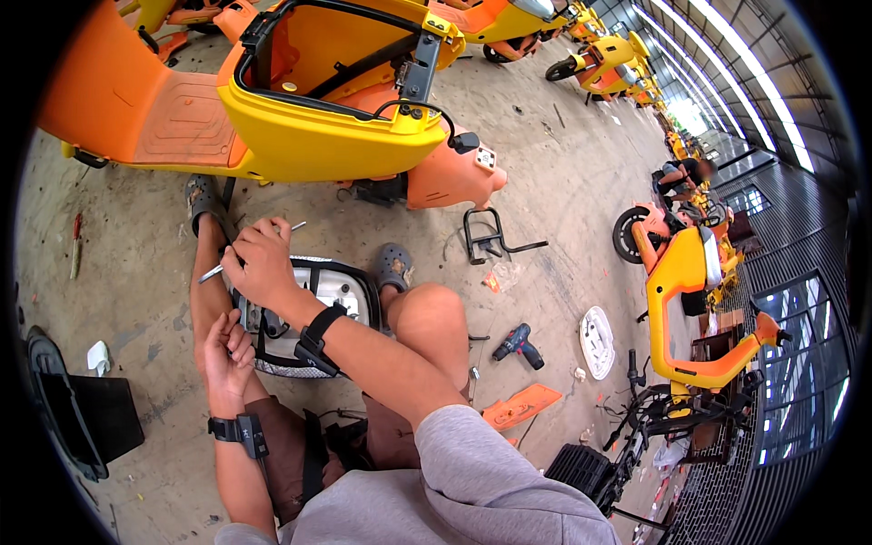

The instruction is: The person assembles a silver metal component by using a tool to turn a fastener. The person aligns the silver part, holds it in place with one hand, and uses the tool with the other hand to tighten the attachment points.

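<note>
A slim silver metal rod [211, 273] is gripped in my right hand [263, 262], sticking out at both sides of the closed fingers. Below it lies a scooter seat [350, 289], underside up, with a pale base, a black rim and dark metal fittings. My left hand [227, 350] is at the seat's left edge, its fingers curled in; whatever they pinch, if anything, is hidden. My right forearm crosses over the seat and covers part of it. The seat lies on the floor between my legs.
A yellow and orange scooter [327, 136] with an open seat bay stands ahead. Right of me lie a cordless drill [520, 346], a black metal rack [486, 238], a white tray-like part [597, 342] and an orange panel [522, 406]. A black bin [104, 422] is at left. Another person [683, 174] crouches far right.
</note>
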A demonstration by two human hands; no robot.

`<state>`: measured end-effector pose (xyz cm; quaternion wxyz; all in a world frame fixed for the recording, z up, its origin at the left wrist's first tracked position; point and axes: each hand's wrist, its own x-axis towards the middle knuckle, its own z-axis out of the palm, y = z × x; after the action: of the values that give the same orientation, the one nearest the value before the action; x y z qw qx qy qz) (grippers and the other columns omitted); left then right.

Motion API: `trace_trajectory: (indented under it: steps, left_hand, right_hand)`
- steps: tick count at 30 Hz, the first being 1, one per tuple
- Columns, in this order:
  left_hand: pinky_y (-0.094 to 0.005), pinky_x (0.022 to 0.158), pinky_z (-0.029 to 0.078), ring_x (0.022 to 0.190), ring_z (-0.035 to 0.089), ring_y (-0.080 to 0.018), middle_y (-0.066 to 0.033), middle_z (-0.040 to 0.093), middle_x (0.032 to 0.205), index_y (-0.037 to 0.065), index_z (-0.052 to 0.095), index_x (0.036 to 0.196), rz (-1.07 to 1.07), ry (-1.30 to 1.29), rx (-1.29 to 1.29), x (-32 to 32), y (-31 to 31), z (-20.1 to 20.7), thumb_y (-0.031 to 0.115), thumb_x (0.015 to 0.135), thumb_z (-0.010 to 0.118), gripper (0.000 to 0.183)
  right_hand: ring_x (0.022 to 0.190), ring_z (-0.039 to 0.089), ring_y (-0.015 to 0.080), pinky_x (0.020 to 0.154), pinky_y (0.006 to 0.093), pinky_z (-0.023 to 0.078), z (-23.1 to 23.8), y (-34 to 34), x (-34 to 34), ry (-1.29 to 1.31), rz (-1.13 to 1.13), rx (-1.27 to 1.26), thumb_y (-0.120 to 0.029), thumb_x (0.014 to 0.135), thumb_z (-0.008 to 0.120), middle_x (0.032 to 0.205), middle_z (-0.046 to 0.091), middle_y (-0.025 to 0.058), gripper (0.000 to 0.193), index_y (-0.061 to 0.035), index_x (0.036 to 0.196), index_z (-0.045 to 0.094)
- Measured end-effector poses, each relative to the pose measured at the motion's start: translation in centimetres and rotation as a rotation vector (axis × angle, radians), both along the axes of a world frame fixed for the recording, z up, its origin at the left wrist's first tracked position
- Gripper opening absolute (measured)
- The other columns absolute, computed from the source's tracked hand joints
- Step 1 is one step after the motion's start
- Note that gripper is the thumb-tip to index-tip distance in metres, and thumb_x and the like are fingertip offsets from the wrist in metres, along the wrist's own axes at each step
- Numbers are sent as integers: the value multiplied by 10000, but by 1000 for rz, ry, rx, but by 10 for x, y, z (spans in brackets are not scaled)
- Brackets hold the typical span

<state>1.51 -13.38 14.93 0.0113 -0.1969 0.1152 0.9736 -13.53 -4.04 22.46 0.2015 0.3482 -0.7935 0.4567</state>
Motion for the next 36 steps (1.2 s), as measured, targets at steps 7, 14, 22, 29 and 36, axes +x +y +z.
trace_trajectory:
  steps: [7,14,22,29,36]
  left_hand:
    - [-208,390,311,493,391,-79,-4,465,721,43,429,1375,6,-36,-70,1,4,7,134,1017,446,370]
    - [-202,464,353,579,417,-98,-97,538,915,21,388,1424,37,-48,-76,-1,7,7,13,932,444,495]
    - [-212,476,353,606,390,-124,-93,499,903,-45,454,1356,61,0,22,0,3,-2,-44,802,430,554]
    - [-213,505,366,673,412,-139,-88,484,901,-45,510,1296,118,72,143,2,1,-6,-89,791,446,511]
    - [-234,557,387,729,432,-164,-78,464,883,-36,519,1280,153,52,188,1,1,-6,-73,790,443,497]
  right_hand:
    - [878,548,252,957,441,295,1,1,-1,6,17,29,-155,786,613,730,608,52,204,-28,633,657]
    - [870,549,243,956,442,296,2,2,-1,6,15,22,-148,786,616,721,606,50,201,-29,629,656]
    - [854,545,241,955,445,295,1,1,-1,12,19,28,-146,787,616,709,595,51,209,-27,619,645]
    - [859,542,250,961,450,303,2,2,0,9,21,23,-143,785,616,710,593,63,204,-24,622,645]
    - [873,541,260,971,466,315,0,1,0,11,19,20,-148,784,614,712,590,82,208,-20,625,651]
